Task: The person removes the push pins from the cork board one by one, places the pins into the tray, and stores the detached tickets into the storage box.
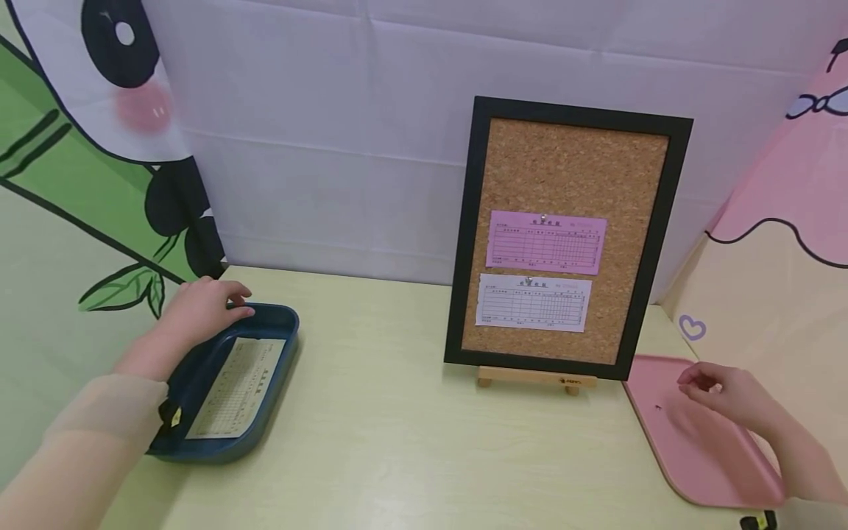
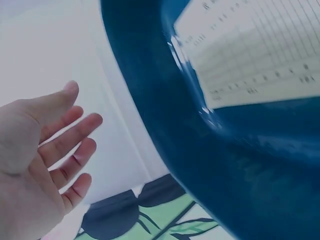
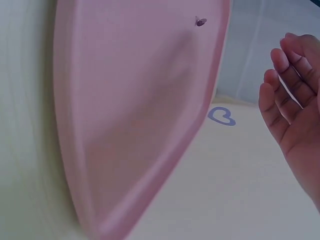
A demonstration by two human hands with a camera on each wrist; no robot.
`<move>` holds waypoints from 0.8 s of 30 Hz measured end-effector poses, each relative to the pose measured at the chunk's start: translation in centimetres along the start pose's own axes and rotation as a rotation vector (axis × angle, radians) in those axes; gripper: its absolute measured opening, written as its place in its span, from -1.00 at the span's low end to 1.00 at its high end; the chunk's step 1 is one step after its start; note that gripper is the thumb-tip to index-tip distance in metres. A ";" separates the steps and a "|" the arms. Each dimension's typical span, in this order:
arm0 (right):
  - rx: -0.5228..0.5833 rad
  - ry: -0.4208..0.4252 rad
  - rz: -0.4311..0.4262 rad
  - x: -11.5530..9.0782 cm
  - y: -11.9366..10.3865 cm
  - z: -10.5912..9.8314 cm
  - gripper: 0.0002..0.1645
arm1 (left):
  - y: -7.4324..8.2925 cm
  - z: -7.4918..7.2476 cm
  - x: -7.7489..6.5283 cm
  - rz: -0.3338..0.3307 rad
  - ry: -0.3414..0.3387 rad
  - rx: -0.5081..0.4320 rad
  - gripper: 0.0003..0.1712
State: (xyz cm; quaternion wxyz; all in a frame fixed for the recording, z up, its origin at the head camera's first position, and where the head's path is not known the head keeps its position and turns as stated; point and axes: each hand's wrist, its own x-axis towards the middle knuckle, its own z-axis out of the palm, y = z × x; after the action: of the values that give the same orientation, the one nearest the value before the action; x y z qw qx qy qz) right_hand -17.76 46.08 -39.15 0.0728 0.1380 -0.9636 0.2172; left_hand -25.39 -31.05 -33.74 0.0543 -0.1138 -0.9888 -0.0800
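My left hand (image 1: 202, 313) hovers over the far end of a deep blue tray (image 1: 291, 361), its fingers loosely bent and holding nothing. A pale yellow printed form slip (image 1: 238, 390) lies in that tray; the left wrist view shows one end of the slip (image 2: 250, 60). Over on the right, my right hand (image 1: 735, 397) hangs above a shallow pink tray (image 1: 702, 464) with relaxed fingers, and the right wrist view shows nothing in the palm. One small metallic pushpin (image 3: 200, 21) rests on the pink tray.
A black-framed corkboard (image 1: 576, 169) leans on a small wooden easel (image 1: 536, 377) between the trays. Pinned to it are a pink form slip (image 1: 546, 243) and, below, a white form slip (image 1: 533, 303). A printed cloth (image 1: 318, 147) hangs behind the pale wooden table (image 1: 371, 412).
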 end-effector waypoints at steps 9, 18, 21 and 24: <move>-0.016 0.081 -0.054 0.5 -1.9 -1.6 -0.84 | 2.0 -1.2 -0.5 -0.032 0.144 0.044 -0.60; -0.038 0.197 -0.058 0.9 -4.2 -3.0 -0.82 | 4.6 -2.7 -1.2 -0.034 0.273 0.040 -0.62; -0.027 0.226 -0.073 1.0 -4.9 -3.2 -0.81 | 5.6 -3.2 -1.4 -0.028 0.298 0.017 -0.62; -0.027 0.250 -0.076 1.1 -5.7 -3.5 -0.81 | 6.5 -3.6 -1.5 -0.022 0.325 0.001 -0.61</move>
State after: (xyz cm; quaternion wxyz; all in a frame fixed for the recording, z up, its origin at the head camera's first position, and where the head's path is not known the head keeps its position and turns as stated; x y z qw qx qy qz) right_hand -16.85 42.39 -33.54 0.2025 0.1454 -0.9438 0.2168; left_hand -22.08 -25.77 -29.49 0.2130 -0.0883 -0.9682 -0.0973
